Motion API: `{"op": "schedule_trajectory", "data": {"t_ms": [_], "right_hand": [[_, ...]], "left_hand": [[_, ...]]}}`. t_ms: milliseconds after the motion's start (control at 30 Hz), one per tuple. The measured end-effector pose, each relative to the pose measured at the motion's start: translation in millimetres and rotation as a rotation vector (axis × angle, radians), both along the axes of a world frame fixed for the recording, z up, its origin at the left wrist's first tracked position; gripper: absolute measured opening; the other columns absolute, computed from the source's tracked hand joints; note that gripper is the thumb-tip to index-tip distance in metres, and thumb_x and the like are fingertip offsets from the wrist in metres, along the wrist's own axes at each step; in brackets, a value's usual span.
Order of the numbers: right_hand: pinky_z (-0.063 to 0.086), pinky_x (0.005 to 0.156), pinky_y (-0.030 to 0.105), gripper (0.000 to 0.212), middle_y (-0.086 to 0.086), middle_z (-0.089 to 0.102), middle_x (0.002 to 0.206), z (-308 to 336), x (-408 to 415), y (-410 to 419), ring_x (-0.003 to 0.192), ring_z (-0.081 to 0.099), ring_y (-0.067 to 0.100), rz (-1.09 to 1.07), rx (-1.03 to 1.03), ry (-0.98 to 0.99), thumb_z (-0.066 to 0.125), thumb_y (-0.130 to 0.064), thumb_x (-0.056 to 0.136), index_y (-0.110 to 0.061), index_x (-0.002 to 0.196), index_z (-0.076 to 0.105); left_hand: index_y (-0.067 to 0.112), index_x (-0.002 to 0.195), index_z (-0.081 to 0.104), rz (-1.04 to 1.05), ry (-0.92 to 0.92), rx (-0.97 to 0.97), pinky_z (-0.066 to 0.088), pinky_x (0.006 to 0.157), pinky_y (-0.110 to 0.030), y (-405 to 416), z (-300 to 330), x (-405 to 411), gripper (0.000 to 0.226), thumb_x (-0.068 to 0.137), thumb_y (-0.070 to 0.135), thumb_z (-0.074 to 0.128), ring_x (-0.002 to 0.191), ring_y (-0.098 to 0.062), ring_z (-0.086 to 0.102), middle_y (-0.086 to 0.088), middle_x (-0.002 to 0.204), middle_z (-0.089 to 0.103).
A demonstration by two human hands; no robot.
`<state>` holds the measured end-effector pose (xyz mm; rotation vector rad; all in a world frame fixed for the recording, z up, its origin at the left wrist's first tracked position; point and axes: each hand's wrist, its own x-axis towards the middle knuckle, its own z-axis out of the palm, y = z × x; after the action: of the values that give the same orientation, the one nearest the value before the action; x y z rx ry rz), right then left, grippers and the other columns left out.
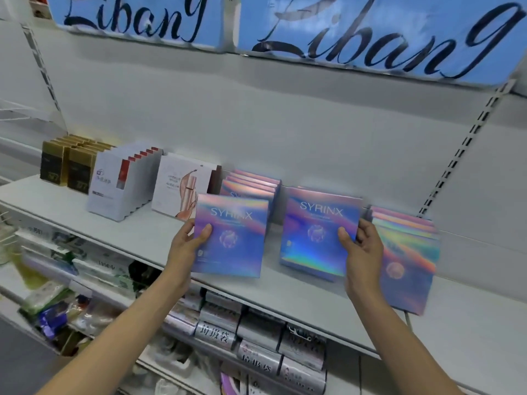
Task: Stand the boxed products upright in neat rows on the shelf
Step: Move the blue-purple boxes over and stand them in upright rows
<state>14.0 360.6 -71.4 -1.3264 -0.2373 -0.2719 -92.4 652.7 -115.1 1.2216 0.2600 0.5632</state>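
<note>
My left hand (189,248) grips the left edge of a holographic SYRINX box (232,238), held upright at the shelf's front edge, thumb on its face. Just behind it stands a row of the same boxes (251,182). My right hand (360,246) grips the right edge of another upright SYRINX box (316,232) standing on the white shelf (299,297). To the right of that hand a third stack of holographic boxes (405,252) leans on the shelf.
Further left on the shelf stand white boxes with a pink bottle picture (182,189), white boxes with red strips (122,181) and gold-and-black boxes (65,163). Blue signs (370,32) hang overhead. Lower shelves hold silver packs (256,337) and green packets (99,269).
</note>
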Motion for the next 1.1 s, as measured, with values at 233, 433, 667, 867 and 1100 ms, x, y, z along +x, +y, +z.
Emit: {"op": "schedule_trajectory", "data": {"t_ms": [233,433,667,867,1100], "right_hand": [[0.051,0.081,0.019,0.028,-0.007,0.071,0.097,-7,-20,0,0.09,0.063,0.008,-0.143,0.007,0.038,0.062,0.007,0.092,-0.017,0.106,0.062],[0.058,0.083,0.025,0.034,0.002,0.071,0.11,-13,-42,2,0.098,0.068,0.014,-0.23,0.063,0.066,0.059,0.008,0.093,-0.005,0.123,0.058],[0.061,0.082,0.03,0.031,0.008,0.071,0.111,-23,-62,8,0.097,0.069,0.015,-0.302,0.054,0.087,0.06,0.006,0.094,-0.006,0.122,0.058],[0.06,0.075,0.025,0.029,0.007,0.071,0.11,-25,-64,10,0.096,0.07,0.014,-0.313,0.083,0.086,0.059,0.006,0.094,-0.002,0.121,0.055],[0.061,0.082,0.032,0.028,0.012,0.071,0.116,-31,-58,10,0.101,0.069,0.021,-0.321,0.075,0.116,0.061,0.004,0.094,-0.006,0.12,0.057]], "left_hand": [[0.026,0.101,0.064,-0.058,0.052,0.155,0.051,0.067,-0.025,26,-11,48,0.009,0.098,0.017,0.063,0.082,-0.01,0.064,0.011,0.09,0.071],[0.02,0.121,0.056,-0.023,0.009,0.643,0.047,0.088,-0.021,36,-23,67,0.024,0.099,0.03,0.06,0.102,-0.01,0.06,0.001,0.11,0.062],[-0.002,0.129,0.046,0.141,0.077,0.843,0.024,0.104,-0.026,41,-45,72,0.035,0.101,0.015,0.058,0.121,-0.033,0.037,-0.02,0.128,0.043],[-0.002,0.144,0.036,0.139,0.064,0.795,0.027,0.11,-0.033,40,-45,84,0.06,0.096,0.017,0.067,0.131,-0.037,0.037,-0.023,0.139,0.038],[0.029,0.153,0.029,-0.137,-0.038,0.625,0.036,0.102,-0.006,49,-40,84,0.098,0.072,0.052,0.08,0.132,0.007,0.043,0.013,0.143,0.044]]}}
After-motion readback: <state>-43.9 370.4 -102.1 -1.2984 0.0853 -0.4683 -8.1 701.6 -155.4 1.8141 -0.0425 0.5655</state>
